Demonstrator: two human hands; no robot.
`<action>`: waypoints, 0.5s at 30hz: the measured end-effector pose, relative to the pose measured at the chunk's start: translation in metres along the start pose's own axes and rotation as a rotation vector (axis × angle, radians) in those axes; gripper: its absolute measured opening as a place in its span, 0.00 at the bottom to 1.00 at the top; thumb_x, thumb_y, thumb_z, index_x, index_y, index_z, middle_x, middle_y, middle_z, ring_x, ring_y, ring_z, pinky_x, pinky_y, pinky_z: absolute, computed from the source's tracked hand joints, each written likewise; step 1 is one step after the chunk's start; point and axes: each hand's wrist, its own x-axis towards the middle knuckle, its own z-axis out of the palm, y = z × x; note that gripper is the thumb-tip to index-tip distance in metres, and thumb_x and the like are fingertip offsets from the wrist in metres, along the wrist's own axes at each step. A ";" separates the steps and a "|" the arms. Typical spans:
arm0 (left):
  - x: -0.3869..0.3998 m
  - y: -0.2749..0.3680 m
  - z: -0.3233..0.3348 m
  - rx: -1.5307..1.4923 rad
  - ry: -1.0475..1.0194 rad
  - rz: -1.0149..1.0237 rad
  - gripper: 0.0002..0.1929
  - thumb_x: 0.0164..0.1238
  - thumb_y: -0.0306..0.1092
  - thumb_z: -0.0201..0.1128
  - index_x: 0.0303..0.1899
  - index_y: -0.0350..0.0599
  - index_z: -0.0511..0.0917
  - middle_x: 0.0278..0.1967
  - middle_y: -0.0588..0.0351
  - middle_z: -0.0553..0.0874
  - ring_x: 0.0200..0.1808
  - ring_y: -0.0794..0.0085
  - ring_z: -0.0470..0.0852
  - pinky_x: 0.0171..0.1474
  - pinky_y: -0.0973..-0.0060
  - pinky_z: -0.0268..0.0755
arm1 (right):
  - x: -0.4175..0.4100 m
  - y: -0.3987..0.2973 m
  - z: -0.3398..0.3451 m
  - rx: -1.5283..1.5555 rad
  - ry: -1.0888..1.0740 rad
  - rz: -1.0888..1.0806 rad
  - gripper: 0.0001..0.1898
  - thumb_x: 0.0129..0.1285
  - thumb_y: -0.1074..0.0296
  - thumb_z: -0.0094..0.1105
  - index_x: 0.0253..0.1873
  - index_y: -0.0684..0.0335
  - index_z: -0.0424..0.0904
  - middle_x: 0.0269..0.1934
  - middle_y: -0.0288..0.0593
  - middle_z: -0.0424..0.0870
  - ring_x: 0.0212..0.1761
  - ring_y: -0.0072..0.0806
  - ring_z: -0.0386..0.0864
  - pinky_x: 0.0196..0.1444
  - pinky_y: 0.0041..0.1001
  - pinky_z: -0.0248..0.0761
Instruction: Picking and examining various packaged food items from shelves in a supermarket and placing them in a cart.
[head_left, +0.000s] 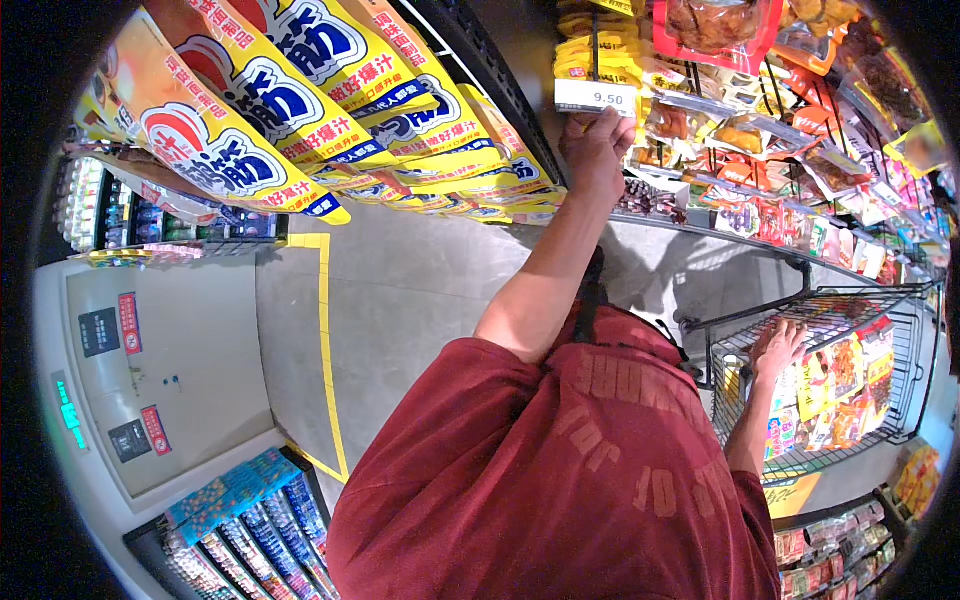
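Note:
My left hand (596, 154) is raised to a white price tag (595, 97) on the display rack, its thumb on the tag's lower edge and the other fingers partly hidden. Small yellow snack packets (592, 56) hang on a hook right behind that tag. Lower at the right, my right hand (778, 346) lies on the side of a wire shopping cart (911, 360), fingers bent over it. In the cart, several bright snack bags (832, 382) lie just beyond the hand.
Large yellow snack bags (300, 112) hang at upper left. Packaged meat snacks (750, 135) fill the rack at upper right. Yellow tape (328, 337) marks the grey floor (405, 300) before a pale door (180, 375). Stocked shelves (247, 540) stand at lower left.

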 end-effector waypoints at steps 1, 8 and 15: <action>0.000 0.000 0.000 0.010 0.006 -0.004 0.08 0.65 0.26 0.64 0.39 0.53 0.74 0.36 0.61 0.83 0.34 0.76 0.85 0.37 0.81 0.79 | -0.004 -0.001 -0.009 -0.001 -0.003 0.040 0.21 0.68 0.63 0.47 0.64 0.57 0.70 0.66 0.44 0.69 0.78 0.44 0.49 0.73 0.55 0.44; 0.003 -0.002 -0.005 0.034 -0.005 0.017 0.09 0.67 0.26 0.61 0.46 0.45 0.75 0.38 0.57 0.83 0.38 0.72 0.87 0.37 0.78 0.82 | -0.023 -0.008 -0.001 -0.067 -0.248 0.070 0.24 0.66 0.66 0.49 0.68 0.54 0.67 0.70 0.43 0.64 0.79 0.42 0.44 0.74 0.61 0.37; 0.005 -0.005 -0.001 0.052 -0.015 0.046 0.06 0.67 0.27 0.60 0.42 0.42 0.72 0.39 0.53 0.83 0.39 0.66 0.87 0.40 0.72 0.82 | -0.026 0.002 0.014 -0.043 -0.218 0.089 0.24 0.64 0.66 0.54 0.66 0.52 0.67 0.71 0.40 0.63 0.79 0.40 0.47 0.72 0.62 0.43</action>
